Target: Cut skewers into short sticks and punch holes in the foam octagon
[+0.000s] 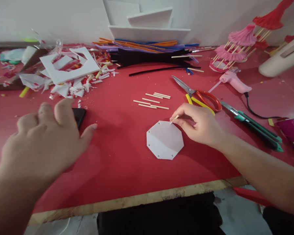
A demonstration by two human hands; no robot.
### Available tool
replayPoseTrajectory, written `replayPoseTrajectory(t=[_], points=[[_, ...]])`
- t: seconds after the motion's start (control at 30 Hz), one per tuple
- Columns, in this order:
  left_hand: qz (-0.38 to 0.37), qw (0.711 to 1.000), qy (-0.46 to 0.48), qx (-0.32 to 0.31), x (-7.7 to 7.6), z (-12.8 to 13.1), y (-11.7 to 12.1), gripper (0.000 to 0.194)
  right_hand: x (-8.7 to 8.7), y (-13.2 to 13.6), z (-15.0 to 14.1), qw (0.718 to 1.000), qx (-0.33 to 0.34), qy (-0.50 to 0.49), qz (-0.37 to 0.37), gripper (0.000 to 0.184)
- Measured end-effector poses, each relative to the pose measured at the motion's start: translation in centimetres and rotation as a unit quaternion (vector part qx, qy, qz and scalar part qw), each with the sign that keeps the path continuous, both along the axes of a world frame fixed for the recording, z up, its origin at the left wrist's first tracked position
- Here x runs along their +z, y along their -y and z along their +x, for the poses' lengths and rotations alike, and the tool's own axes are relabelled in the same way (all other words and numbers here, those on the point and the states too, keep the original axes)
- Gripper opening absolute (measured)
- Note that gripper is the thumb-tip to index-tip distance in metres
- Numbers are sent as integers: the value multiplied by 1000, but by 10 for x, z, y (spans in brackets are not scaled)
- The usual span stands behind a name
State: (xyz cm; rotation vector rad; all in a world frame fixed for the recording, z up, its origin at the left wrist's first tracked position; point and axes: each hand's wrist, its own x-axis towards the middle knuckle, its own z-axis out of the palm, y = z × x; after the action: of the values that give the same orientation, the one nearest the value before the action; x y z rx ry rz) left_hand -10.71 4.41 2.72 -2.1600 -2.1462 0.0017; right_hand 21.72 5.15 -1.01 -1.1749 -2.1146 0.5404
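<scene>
Between the thumb and fingers of my right hand (198,125) is a short wooden stick (174,119), its lower end at the upper right edge of a white octagonal board (164,141). Small holes show near several of the board's corners. Beyond the board lies a loose group of short wooden sticks (150,100). My left hand (44,137) is raised on the left with its fingers spread, holding nothing. Partly hidden behind it is a black phone-like object (79,117).
Red-handled scissors (205,99), a green-black utility knife (254,127) and a pink glue gun (236,81) lie at right. Pink tiered models (231,54) stand behind. White foam offcuts (68,67) are piled back left; coloured pipe cleaners (149,55) lie along the wall.
</scene>
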Motion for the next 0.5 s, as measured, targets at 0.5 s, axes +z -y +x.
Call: replayPoseTrajectory(t=[0.5], points=[[93, 920, 67, -375, -36, 150, 55, 46, 4, 3, -2, 999, -11, 28, 19, 11]])
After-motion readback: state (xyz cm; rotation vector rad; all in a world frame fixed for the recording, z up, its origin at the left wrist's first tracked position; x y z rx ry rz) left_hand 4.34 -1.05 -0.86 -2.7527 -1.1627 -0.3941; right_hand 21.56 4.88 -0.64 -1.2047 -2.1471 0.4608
